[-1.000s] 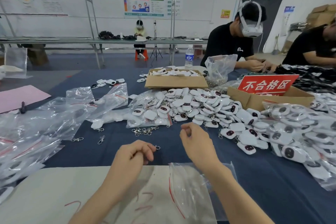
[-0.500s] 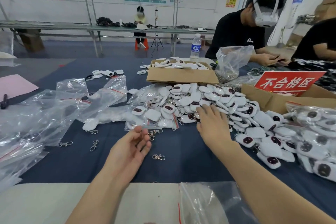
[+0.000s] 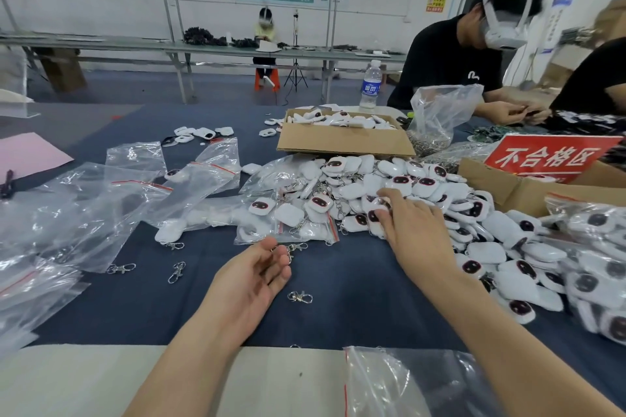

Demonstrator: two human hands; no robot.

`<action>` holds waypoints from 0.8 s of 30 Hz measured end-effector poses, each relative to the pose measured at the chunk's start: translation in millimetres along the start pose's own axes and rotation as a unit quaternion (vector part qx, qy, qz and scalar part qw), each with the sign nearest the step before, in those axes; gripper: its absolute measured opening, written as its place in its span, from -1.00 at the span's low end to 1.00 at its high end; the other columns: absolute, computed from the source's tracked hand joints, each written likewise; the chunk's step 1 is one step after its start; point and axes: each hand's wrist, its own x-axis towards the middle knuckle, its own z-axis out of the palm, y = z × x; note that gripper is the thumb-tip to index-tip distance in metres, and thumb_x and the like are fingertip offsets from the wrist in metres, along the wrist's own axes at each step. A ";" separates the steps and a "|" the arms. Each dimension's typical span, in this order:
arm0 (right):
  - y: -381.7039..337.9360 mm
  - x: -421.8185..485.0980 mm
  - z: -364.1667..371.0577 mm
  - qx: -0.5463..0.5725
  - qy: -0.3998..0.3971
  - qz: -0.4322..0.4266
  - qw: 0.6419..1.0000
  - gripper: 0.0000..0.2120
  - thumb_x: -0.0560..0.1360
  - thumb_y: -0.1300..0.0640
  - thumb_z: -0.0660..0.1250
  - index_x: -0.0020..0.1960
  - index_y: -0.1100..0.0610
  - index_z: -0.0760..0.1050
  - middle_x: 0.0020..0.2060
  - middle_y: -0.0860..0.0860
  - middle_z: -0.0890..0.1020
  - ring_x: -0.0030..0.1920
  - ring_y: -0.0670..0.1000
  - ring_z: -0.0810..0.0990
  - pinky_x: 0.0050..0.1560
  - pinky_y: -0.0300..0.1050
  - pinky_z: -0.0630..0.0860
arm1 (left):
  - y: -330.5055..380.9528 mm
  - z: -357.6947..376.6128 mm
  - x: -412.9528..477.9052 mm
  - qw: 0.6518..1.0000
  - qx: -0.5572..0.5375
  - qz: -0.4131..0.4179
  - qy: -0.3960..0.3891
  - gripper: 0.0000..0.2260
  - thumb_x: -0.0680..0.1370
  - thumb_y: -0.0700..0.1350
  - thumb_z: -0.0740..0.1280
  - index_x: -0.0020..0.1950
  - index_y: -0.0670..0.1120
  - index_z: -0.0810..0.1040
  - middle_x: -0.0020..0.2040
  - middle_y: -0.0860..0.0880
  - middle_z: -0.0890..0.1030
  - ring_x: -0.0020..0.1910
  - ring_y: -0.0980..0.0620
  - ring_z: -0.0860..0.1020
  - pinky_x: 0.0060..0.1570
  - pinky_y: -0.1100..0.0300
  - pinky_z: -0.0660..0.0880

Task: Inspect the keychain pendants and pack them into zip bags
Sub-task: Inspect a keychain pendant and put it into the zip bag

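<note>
Right hand lies on the pendant pile, fingers bent; I can't tell if it holds one. Left hand is open, empty. Right of them, some zip bags are full; most pendants are loose.

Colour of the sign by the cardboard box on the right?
The sign is red with white characters. The head view, the only one, shows it clearly.
</note>
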 end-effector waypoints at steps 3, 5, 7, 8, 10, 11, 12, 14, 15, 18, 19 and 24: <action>-9.3 -3.6 -15.6 0.216 -0.043 0.061 0.974 -0.68 0.68 -0.03 0.17 0.42 -0.05 0.35 -0.19 -0.13 0.59 -0.14 -0.02 0.58 -0.12 -0.07 0.45 | -3.1 2.9 -2.1 0.998 0.052 0.041 -0.003 -0.87 0.63 -0.27 0.26 0.02 -0.15 0.60 -0.25 -0.07 0.68 -0.35 0.07 0.63 -0.31 0.22 0.61; -20.0 -9.8 -24.7 0.399 -0.087 0.122 0.904 -0.79 0.66 -0.05 0.24 0.27 -0.07 0.46 -0.18 -0.12 0.63 -0.16 -0.12 0.60 -0.19 -0.17 0.49 | -8.5 8.3 -5.8 0.989 0.120 0.084 -0.014 -0.85 0.63 -0.26 0.25 0.02 -0.14 0.62 -0.21 -0.07 0.69 -0.34 0.05 0.62 -0.33 0.23 0.58; -31.1 -20.3 -28.7 0.512 -0.098 0.131 0.843 -0.89 0.63 0.00 0.31 0.12 -0.06 0.58 -0.23 -0.13 0.70 -0.22 -0.20 0.63 -0.19 -0.25 0.58 | -16.7 15.2 -12.3 0.972 0.193 0.129 -0.033 -0.83 0.65 -0.20 0.27 0.03 -0.09 0.66 -0.15 -0.05 0.69 -0.31 0.05 0.60 -0.32 0.22 0.55; -37.0 -26.6 -29.4 0.549 -0.100 0.124 0.821 -0.92 0.62 0.04 0.34 0.07 -0.07 0.61 -0.24 -0.17 0.72 -0.25 -0.23 0.63 -0.22 -0.29 0.58 | -20.3 18.4 -16.5 0.962 0.221 0.149 -0.051 -0.82 0.66 -0.15 0.27 0.03 -0.03 0.68 -0.13 -0.03 0.70 -0.28 0.07 0.60 -0.30 0.22 0.53; -47.4 -39.7 -27.1 0.591 -0.101 0.111 0.793 -0.88 0.61 0.11 0.35 0.03 -0.09 0.63 -0.21 -0.17 0.73 -0.26 -0.21 0.64 -0.27 -0.30 0.58 | -26.0 22.0 -24.3 0.932 0.293 0.190 -0.095 -0.80 0.67 -0.07 0.27 0.03 0.06 0.70 -0.11 0.03 0.71 -0.23 0.13 0.61 -0.26 0.28 0.52; -51.2 -46.1 -23.7 0.605 -0.098 0.113 0.782 -0.86 0.61 0.13 0.35 0.03 -0.08 0.65 -0.19 -0.14 0.74 -0.26 -0.19 0.65 -0.30 -0.28 0.59 | -27.7 22.1 -27.4 0.914 0.328 0.211 -0.112 -0.79 0.68 -0.05 0.26 0.04 0.07 0.71 -0.11 0.05 0.72 -0.21 0.18 0.61 -0.22 0.34 0.51; -54.4 -52.0 -20.5 0.617 -0.092 0.120 0.772 -0.85 0.61 0.14 0.35 0.03 -0.08 0.65 -0.18 -0.11 0.74 -0.26 -0.16 0.65 -0.31 -0.25 0.60 | -28.7 21.6 -29.7 0.902 0.348 0.224 -0.120 -0.78 0.68 -0.05 0.26 0.04 0.06 0.71 -0.12 0.07 0.72 -0.21 0.21 0.60 -0.21 0.38 0.49; -59.0 -60.8 -14.4 0.627 -0.086 0.130 0.764 -0.83 0.59 0.13 0.37 0.02 -0.12 0.67 -0.16 -0.08 0.75 -0.24 -0.11 0.65 -0.30 -0.21 0.62 | -29.0 20.2 -32.3 0.902 0.349 0.225 -0.122 -0.79 0.68 -0.06 0.26 0.05 0.01 0.71 -0.16 0.07 0.70 -0.23 0.18 0.59 -0.22 0.36 0.51; -59.9 -63.6 -11.7 0.630 -0.087 0.133 0.760 -0.83 0.58 0.12 0.38 0.02 -0.14 0.67 -0.14 -0.06 0.75 -0.22 -0.10 0.66 -0.28 -0.20 0.62 | -29.3 19.2 -31.8 0.901 0.350 0.224 -0.120 -0.80 0.68 -0.06 0.26 0.07 0.00 0.70 -0.17 0.08 0.69 -0.23 0.17 0.59 -0.23 0.33 0.53; -59.5 -69.5 -5.9 0.658 -0.099 0.150 0.731 -0.83 0.57 0.12 0.39 0.09 -0.09 0.68 -0.07 -0.03 0.75 -0.16 -0.07 0.69 -0.22 -0.20 0.64 | -31.3 18.6 -28.6 0.890 0.372 0.233 -0.121 -0.82 0.68 -0.08 0.26 0.12 -0.02 0.67 -0.16 0.14 0.68 -0.23 0.18 0.58 -0.25 0.30 0.55; -59.4 -71.1 -4.3 0.663 -0.109 0.154 0.724 -0.82 0.57 0.12 0.39 0.13 -0.07 0.67 -0.06 -0.04 0.75 -0.14 -0.07 0.70 -0.19 -0.20 0.64 | -32.1 19.3 -27.6 0.889 0.375 0.235 -0.121 -0.82 0.68 -0.10 0.25 0.12 -0.03 0.66 -0.18 0.16 0.67 -0.24 0.18 0.58 -0.26 0.31 0.54; -55.5 -75.9 5.9 0.662 -0.127 0.179 0.716 -0.83 0.56 0.10 0.43 0.13 -0.04 0.68 -0.05 -0.04 0.76 -0.11 -0.02 0.73 0.00 -0.13 0.67 | -37.3 18.2 -21.9 0.884 0.390 0.232 -0.112 -0.86 0.67 -0.11 0.27 0.09 -0.03 0.63 -0.30 0.18 0.61 -0.32 0.20 0.55 -0.29 0.35 0.51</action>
